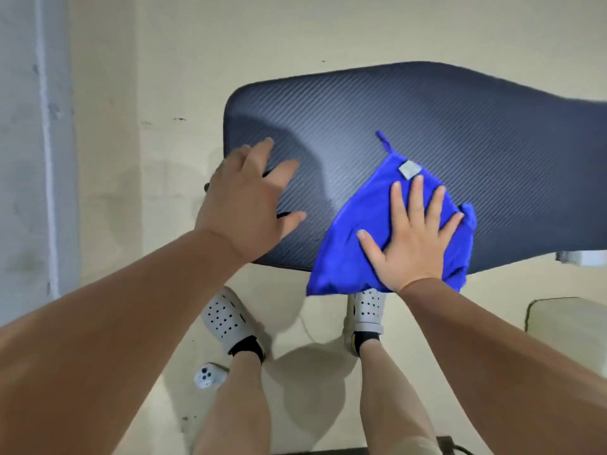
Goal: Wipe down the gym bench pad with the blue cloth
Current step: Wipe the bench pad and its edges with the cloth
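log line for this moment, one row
phase: wiping | right hand: flat on blue cloth | left hand: bracing bench pad | cloth overhangs near edge

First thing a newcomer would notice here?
The bright blue cloth, pressed flat under the right hand at the dark bench pad's near edge, part of it hanging over. Left of it, the left hand is spread by the pad's rounded end.

I can read no text, brand or number anywhere. The small grey tag sewn near the corner of the blue cloth looks blank from here, too blurred to show any lettering.
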